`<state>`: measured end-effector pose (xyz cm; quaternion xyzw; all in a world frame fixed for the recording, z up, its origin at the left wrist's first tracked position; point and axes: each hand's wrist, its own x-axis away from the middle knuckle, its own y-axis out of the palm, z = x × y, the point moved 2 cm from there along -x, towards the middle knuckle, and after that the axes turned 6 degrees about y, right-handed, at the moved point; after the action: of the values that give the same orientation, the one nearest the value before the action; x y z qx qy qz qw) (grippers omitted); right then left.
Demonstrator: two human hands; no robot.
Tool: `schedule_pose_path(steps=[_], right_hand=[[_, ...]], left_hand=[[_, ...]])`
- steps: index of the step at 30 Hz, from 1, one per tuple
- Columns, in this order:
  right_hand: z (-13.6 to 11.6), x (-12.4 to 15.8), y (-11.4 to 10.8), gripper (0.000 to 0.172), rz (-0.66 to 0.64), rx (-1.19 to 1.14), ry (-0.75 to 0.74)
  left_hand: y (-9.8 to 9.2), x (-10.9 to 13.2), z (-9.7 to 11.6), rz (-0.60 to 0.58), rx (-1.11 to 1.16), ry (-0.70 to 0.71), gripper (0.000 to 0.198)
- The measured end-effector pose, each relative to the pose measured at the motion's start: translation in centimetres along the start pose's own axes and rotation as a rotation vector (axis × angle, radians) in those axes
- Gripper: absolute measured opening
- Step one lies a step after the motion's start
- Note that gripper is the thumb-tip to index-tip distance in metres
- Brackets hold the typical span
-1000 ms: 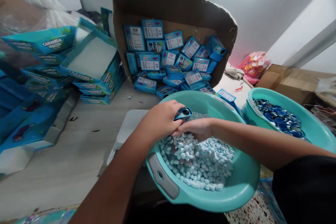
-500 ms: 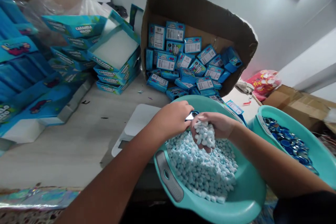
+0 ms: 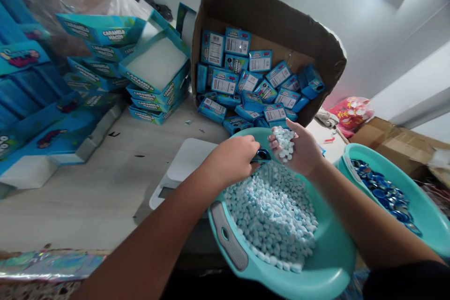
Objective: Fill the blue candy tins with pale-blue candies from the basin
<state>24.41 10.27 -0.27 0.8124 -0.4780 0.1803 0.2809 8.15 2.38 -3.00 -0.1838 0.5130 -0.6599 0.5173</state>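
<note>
My left hand (image 3: 232, 159) is closed around a small blue box (image 3: 262, 155) with a dark round opening facing right; my fingers cover most of it. Close to its right, my right hand (image 3: 305, 146) is tilted and cupped around a heap of small pale blue and white candies (image 3: 284, 142). Both hands are over the far part of a turquoise tub (image 3: 335, 262). Inside the tub lies a large pile of the same candies (image 3: 270, 215).
A white scale (image 3: 191, 159) stands left of the tub. Behind is a cardboard carton (image 3: 267, 11) of blue boxes (image 3: 225, 82). Stacked blue trays (image 3: 156, 63) and blue packages (image 3: 31, 117) are at left. A second turquoise tub (image 3: 427, 211) at right holds shiny blue caps (image 3: 385, 192).
My right hand has risen out of the tub, away and slightly right, with the candies, separating from the box. The box in my left hand has turned, so its opening shows more.
</note>
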Motion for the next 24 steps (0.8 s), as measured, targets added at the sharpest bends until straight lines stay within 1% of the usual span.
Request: schedule_pose_path(steps=[2, 5, 9, 16, 19, 24], right_hand=[[0.06, -0.27, 0.02, 0.036, -0.011, -0.105, -0.011], [0.18, -0.63, 0.05, 0.037, -0.009, -0.231, -0.053], [0.43, -0.94, 0.03, 0.036, -0.040, -0.312, -0.110], [0.65, -0.62, 0.61, 0.040, -0.036, -0.300, -0.197], [0.67, -0.44, 0.80, 0.042, -0.023, -0.267, -0.211], [0.65, -0.43, 0.74, 0.042, -0.041, -0.206, -0.241]], left_hand=[[0.06, -0.03, -0.01, -0.001, -0.009, 0.009, 0.030], [0.09, -0.02, -0.01, 0.000, -0.025, 0.018, 0.030], [0.08, -0.02, 0.04, -0.007, -0.049, 0.024, 0.026], [0.22, -0.02, 0.04, 0.008, -0.050, 0.025, 0.027], [0.23, -0.05, 0.01, 0.008, -0.059, 0.018, 0.025], [0.19, -0.15, -0.05, 0.007, -0.040, 0.025, 0.024]])
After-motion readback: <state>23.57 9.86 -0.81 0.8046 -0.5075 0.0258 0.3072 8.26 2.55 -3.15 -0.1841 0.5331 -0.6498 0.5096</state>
